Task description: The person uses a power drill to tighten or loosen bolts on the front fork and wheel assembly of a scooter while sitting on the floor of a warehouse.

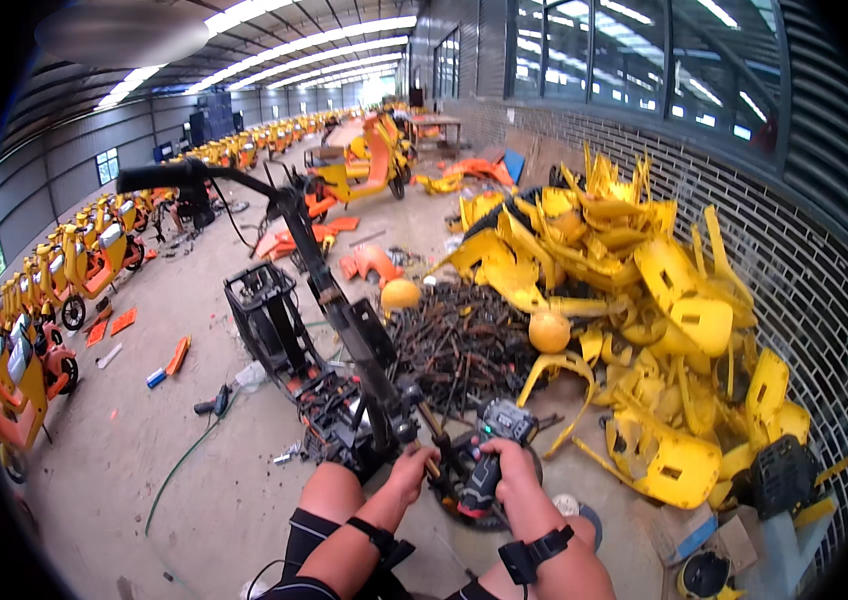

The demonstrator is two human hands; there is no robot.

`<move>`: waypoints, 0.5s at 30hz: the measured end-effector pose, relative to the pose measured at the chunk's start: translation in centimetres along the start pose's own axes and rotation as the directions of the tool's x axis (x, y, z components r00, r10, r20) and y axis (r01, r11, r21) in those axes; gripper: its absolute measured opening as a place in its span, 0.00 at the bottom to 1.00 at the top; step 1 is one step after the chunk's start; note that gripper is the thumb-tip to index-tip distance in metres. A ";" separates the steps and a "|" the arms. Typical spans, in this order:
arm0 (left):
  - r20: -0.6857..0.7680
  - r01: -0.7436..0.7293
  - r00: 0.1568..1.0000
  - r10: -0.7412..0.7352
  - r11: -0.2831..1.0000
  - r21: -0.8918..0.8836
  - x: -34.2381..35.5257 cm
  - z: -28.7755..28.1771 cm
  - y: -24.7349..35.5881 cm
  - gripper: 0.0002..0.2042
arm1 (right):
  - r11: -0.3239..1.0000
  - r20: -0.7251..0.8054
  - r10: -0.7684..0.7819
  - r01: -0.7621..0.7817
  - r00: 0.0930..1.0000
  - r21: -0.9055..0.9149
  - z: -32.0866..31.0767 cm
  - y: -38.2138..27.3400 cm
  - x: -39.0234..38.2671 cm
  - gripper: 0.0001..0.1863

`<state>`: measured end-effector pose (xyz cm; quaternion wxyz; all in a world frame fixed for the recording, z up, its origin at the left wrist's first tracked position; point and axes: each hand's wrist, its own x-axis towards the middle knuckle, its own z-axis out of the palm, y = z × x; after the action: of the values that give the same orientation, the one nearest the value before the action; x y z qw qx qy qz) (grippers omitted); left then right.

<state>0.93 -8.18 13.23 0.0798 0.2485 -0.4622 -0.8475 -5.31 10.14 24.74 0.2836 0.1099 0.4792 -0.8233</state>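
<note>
A stripped scooter frame stands in front of me, its handlebar reaching up to the left. My left hand is closed around a brownish fork leg at the lower front of the frame. In my right hand is a cordless power driver, black with red, gripped by its handle. Its battery, with a small green light, points up and away from me. The driver's nose is down beside the front wheel, which is partly hidden behind my hands. What the nose touches is hidden.
Dark metal parts lie heaped just beyond the frame. Yellow body panels are piled along the brick wall at right. Another power tool and a green hose lie on the floor at left. Rows of yellow scooters stand farther left.
</note>
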 end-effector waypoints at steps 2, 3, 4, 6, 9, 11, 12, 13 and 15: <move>-0.012 -0.086 0.996 0.089 0.987 0.132 1.1 -1.1 -0.7 0.10 | 0.999 -0.010 -0.003 0.003 1.000 -0.053 0.9 0.5 -0.3 0.11; -0.032 -0.111 0.992 0.120 0.975 0.194 1.1 -0.7 -1.0 0.11 | 0.998 -0.024 -0.024 0.022 0.999 -0.064 0.9 0.9 -0.3 0.11; -0.050 -0.134 0.987 0.151 0.958 0.254 1.0 -0.3 -1.4 0.12 | 0.996 -0.038 -0.044 0.041 0.998 -0.075 0.8 1.1 -0.3 0.12; -0.004 -0.162 0.985 0.171 0.936 0.313 0.7 -1.1 -2.0 0.14 | 0.998 -0.036 -0.002 -0.001 0.999 -0.059 1.1 1.4 -0.8 0.12; 0.066 -0.220 0.975 0.211 0.887 0.407 0.8 -1.8 -2.6 0.14 | 0.997 -0.032 0.063 -0.064 0.998 -0.040 1.9 0.8 -0.9 0.13; 0.087 -0.272 0.962 0.258 0.902 0.336 0.6 -2.3 -3.8 0.11 | 0.994 -0.041 0.096 -0.098 0.995 -0.047 1.8 1.3 -0.8 0.12; 0.061 -0.284 0.958 0.279 0.915 0.288 0.3 -2.3 -4.3 0.11 | 0.992 -0.054 0.109 -0.112 0.993 -0.052 1.6 1.5 -0.7 0.12; 0.081 -0.268 0.963 0.255 0.908 0.323 0.0 -2.7 -4.8 0.11 | 0.993 -0.064 0.099 -0.103 0.993 -0.052 1.3 2.2 -0.6 0.12; 0.145 -0.294 0.955 0.257 0.877 0.380 1.1 -2.7 -4.2 0.11 | 0.998 -0.053 0.029 -0.033 0.998 -0.062 1.2 2.3 0.5 0.11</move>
<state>1.70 -8.26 8.18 0.1266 0.1527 -0.6581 -0.7263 -4.31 8.04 23.48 0.2871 0.1298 0.5104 -0.8002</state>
